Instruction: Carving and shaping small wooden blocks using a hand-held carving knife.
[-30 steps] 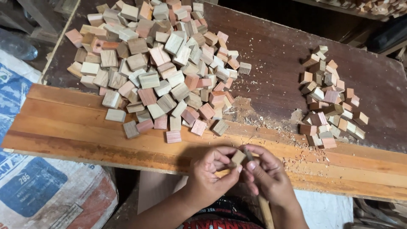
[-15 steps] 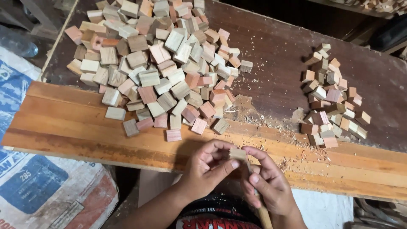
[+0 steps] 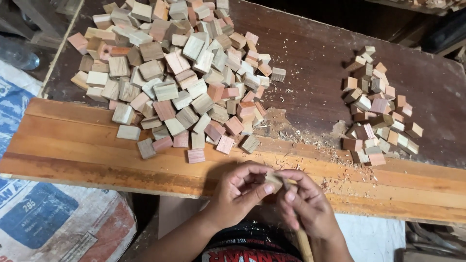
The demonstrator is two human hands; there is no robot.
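My left hand (image 3: 240,194) pinches a small pale wooden block (image 3: 274,181) between thumb and fingers, just above the near edge of an orange-brown plank (image 3: 73,145). Close against it from the right, my right hand (image 3: 305,204) grips a thin wooden-handled tool (image 3: 303,240) whose tip meets the block; the tool's working end is hidden by my fingers. A large heap of wooden blocks (image 3: 179,73), pale, tan and reddish, lies beyond on the left. To the right sits a smaller pile of little blocks (image 3: 377,114).
Wood shavings (image 3: 310,140) are scattered on the dark brown table (image 3: 320,63) between the piles. A printed white and blue sack (image 3: 43,218) lies on the floor at lower left. A clear bottle (image 3: 17,53) stands at the left edge.
Both hands stay at the plank's near edge, working the same small block. The fingers have shifted slightly, the left hand turning the block a little.
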